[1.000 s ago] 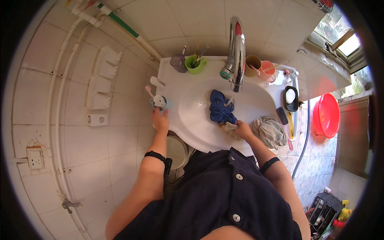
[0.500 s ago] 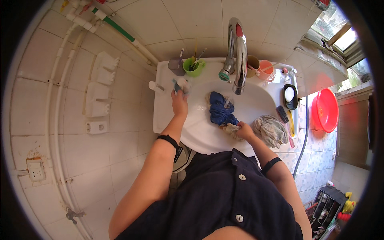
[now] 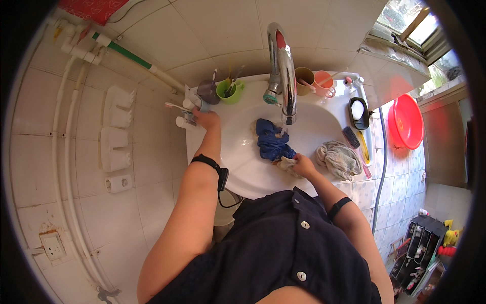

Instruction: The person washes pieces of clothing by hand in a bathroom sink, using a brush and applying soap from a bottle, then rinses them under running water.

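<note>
My left hand (image 3: 206,119) is at the sink's left back corner, closed around a light blue cup (image 3: 204,106). A white and pink toothbrush (image 3: 177,107) and white items stick out beside it, partly hidden. A white cylindrical container (image 3: 183,122) lies next to my fingers. With bent fingers, my right hand (image 3: 304,165) grips the pale end of a wet, bunched blue cloth (image 3: 273,144) in the basin. Above that cloth curves the chrome faucet (image 3: 287,76). A wet greyish cloth (image 3: 340,160) rests on the rim to the right of my right hand.
Along the back rim stand a purple cup (image 3: 207,91), a green cup (image 3: 230,91), a brown cup (image 3: 304,81) and a pink cup (image 3: 324,83). A black soap dish (image 3: 359,114) and a hairbrush (image 3: 350,136) lie on the right. Beyond hangs a red basin (image 3: 406,121).
My left hand has moved left with the light blue cup, from over the basin edge to the back left corner. My right hand keeps its hold on the blue cloth.
</note>
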Available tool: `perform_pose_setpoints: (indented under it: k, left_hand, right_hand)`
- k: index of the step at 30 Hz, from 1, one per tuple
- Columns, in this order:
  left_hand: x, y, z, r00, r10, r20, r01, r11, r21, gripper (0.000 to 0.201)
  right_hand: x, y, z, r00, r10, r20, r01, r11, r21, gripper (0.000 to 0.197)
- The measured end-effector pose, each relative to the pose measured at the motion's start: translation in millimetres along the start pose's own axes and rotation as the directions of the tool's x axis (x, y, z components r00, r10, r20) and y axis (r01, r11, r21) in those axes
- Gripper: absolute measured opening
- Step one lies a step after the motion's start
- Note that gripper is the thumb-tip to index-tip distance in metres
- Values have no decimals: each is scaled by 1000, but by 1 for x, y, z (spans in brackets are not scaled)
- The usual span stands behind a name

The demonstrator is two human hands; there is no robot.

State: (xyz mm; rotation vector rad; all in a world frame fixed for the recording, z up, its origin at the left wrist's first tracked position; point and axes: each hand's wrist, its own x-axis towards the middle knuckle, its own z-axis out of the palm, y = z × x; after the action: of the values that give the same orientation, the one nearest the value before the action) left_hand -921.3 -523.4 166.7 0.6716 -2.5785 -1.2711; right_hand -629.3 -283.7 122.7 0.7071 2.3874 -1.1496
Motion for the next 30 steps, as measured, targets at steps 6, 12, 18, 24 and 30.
perform_pose_setpoints:
  k: [6, 12, 18, 24, 30]
  left_hand:
    - [-107, -29, 22, 913, 232, 337, -235, 971, -34, 66]
    - [-169, -31, 22, -109, -314, 943, 815, 514, 266, 58]
    - [-167, -9, 6, 39, 421, 906, 146, 895, -422, 42]
    - [-203, 57, -43, 357, -161, 920, 407, 914, 2, 30]
    - [-199, 70, -72, 296, 488, 821, -509, 808, -297, 39]
  right_hand:
    - [24, 4, 6, 964, 39, -265, 14, 981, 195, 28]
    - [-6, -99, -5, 962, -246, -117, 267, 762, 590, 22]
    - [-59, -150, -25, 729, -585, -355, 662, 734, 150, 19]
    - [30, -78, -42, 956, 19, -293, -6, 999, 46, 30]
    - [76, -11, -23, 930, 133, -343, 95, 814, 573, 42]
